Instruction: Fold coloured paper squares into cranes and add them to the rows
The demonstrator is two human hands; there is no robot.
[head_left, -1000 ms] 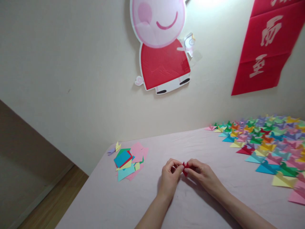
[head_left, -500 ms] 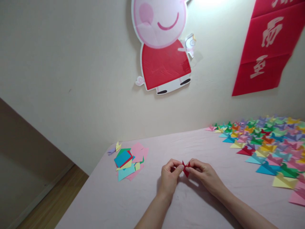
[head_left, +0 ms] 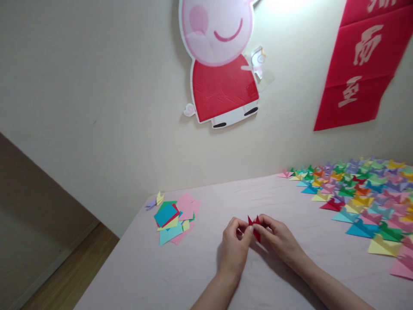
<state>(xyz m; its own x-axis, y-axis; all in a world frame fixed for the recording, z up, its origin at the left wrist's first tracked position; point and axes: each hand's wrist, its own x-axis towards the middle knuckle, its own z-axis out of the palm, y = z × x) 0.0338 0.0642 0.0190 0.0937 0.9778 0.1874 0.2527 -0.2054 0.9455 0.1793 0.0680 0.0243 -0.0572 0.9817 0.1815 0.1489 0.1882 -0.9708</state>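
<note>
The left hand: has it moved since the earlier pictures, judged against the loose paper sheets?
Yes, slightly: the left hand has shifted rightward in the picture, away from the loose paper sheets.

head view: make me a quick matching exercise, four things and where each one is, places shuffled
1. red folded paper
2. loose paper sheets
3. grouped folded pieces
4. red banner

A. on the cloth, right of the hands
B. on the wall
C. pinched by the left hand and right hand
D. on the cloth, left of the hands

Pairs: 1-C, 2-D, 3-A, 4-B
</note>
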